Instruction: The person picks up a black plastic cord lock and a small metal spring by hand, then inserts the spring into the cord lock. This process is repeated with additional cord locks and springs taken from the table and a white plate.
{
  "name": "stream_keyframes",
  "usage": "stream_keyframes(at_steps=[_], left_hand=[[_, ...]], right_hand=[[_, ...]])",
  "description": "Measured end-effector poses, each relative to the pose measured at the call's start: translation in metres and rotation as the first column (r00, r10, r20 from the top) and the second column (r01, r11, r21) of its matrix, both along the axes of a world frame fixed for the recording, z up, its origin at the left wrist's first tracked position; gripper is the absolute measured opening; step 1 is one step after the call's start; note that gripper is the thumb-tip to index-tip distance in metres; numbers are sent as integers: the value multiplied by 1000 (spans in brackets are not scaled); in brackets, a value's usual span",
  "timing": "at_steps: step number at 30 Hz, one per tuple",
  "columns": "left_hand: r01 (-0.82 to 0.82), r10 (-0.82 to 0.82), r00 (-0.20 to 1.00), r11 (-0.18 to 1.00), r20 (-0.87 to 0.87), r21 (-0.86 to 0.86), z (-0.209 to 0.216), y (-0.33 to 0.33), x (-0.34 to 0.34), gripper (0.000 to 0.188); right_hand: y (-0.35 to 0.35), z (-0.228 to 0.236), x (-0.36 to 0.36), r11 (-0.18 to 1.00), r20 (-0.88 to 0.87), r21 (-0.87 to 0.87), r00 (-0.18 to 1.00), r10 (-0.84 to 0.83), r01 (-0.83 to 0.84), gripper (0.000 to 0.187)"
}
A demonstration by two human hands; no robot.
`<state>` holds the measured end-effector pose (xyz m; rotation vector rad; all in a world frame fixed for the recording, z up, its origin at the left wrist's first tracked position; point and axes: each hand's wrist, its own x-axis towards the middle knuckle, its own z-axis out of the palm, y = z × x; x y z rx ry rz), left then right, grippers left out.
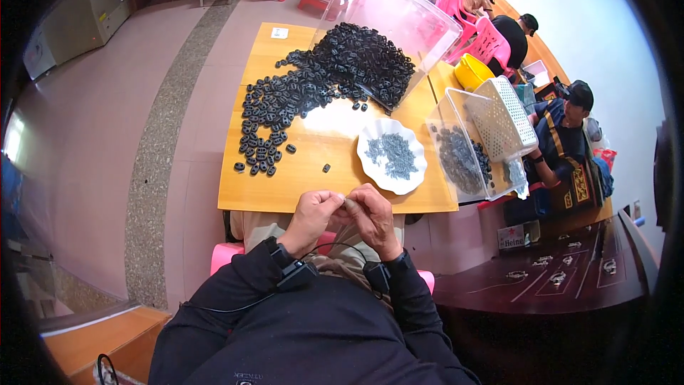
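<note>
My left hand [315,215] and my right hand [372,221] meet just over the table's near edge, fingertips pinched together. Whatever they pinch is hidden or too small to name. Ahead of them, to the right, a white scalloped plate [368,171] bears a heap of small grey pieces [396,155]. One black oval piece [326,168] lies alone beyond my fingers. A big pile of similar black pieces with holes [360,57] spreads over the far part of the wooden table [299,192] and down its left side.
A clear plastic bin [427,28] lies tipped behind the pile. At the right stand another clear bin [456,160] with black pieces, a white perforated basket [501,117] and a yellow bowl [473,71]. A person [559,128] sits there; others sit farther back on pink chairs [488,43].
</note>
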<state>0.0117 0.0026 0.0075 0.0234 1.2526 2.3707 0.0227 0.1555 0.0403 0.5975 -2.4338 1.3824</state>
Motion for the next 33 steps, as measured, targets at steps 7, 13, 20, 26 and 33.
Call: stream_keyframes(at_steps=[7, 13, 20, 26, 33], left_hand=[[22, -23, 998, 999, -63, -26, -2, 0, 1, 23], [14, -23, 994, 997, -110, -78, 2, 0, 1, 22], [17, -27, 994, 995, -104, -93, 8, -1, 2, 20], [14, -21, 996, 997, -88, -76, 5, -2, 1, 19], [38, -45, 993, 997, -108, -63, -4, -2, -1, 19]], right_hand=[[3, -2, -3, 999, 18, -36, 1000, -3, 4, 7], [8, -2, 0, 991, 245, -130, 969, 19, 14, 5], [11, -9, 0, 993, 238, -114, 970, 38, -11, 4], [3, -4, 1, 997, 151, -73, 988, 12, -1, 3], [0, 1, 2, 998, -50, 59, 999, 10, -7, 8]])
